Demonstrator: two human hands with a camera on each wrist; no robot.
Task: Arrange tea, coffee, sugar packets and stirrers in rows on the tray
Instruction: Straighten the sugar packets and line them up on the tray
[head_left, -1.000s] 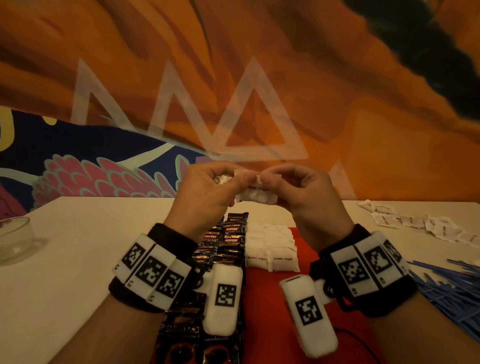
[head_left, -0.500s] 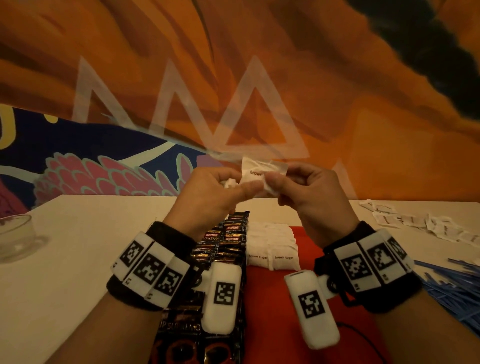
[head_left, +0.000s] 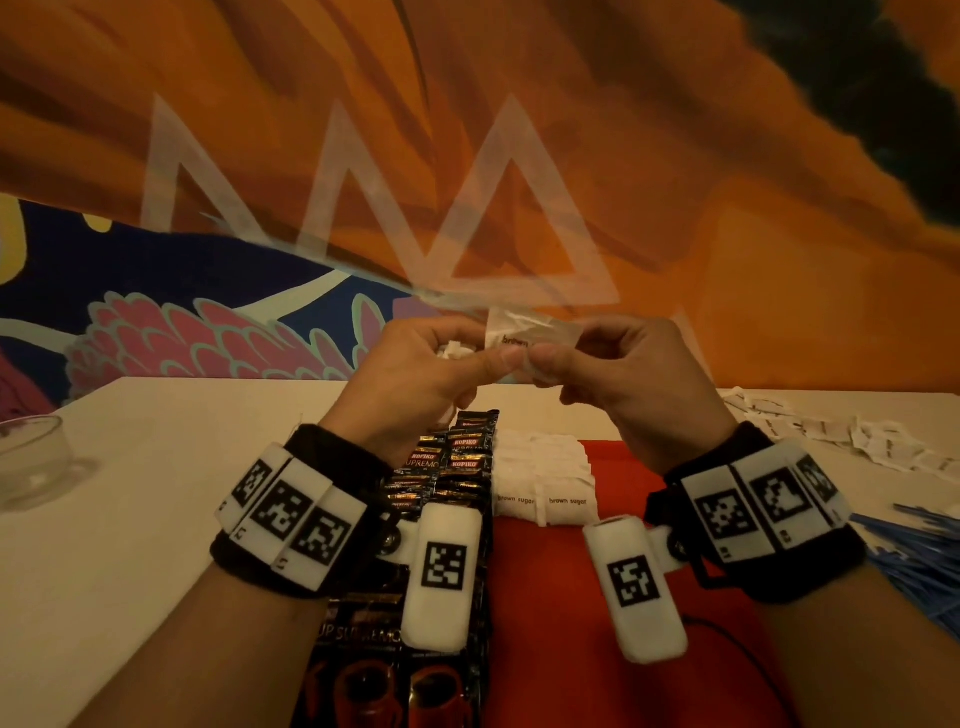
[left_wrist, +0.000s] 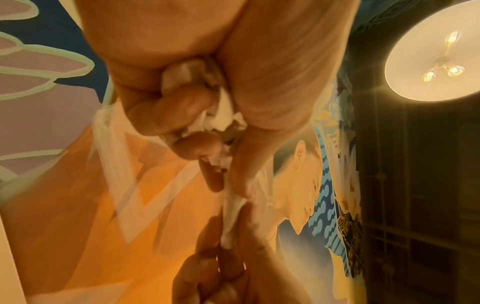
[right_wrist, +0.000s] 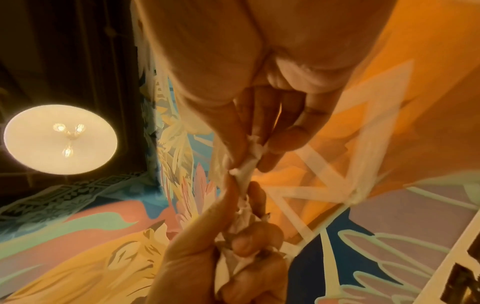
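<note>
Above the red tray (head_left: 597, 597), both hands were raised in front of the painted wall (head_left: 727, 208) and met at one white brown sugar packet (head_left: 524, 332). That packet was pinched at its left end by the left hand (head_left: 415, 374), thumb against forefinger, and at its right end by the right hand (head_left: 623, 379) in the same way, the two thumbs almost touching. Behind its pinch, the left hand's other fingers (left_wrist: 166, 115) were curled round a crumpled bunch of more white packets (left_wrist: 223, 111) pressed into the palm. From the right wrist view, the right hand's remaining fingers (right_wrist: 293, 131) hung loosely bent and held nothing. Down on the tray, dark coffee sachets (head_left: 452, 467) lay in rows along its left side, and just beside them a row of white sugar packets (head_left: 540, 478) overlapped one another. On the pale table (head_left: 130, 519) to the right lay scattered white packets (head_left: 831, 436) and, nearer, a heap of blue stirrers (head_left: 914, 566). At the far left edge stood a glass bowl (head_left: 31, 457), well apart from the tray
</note>
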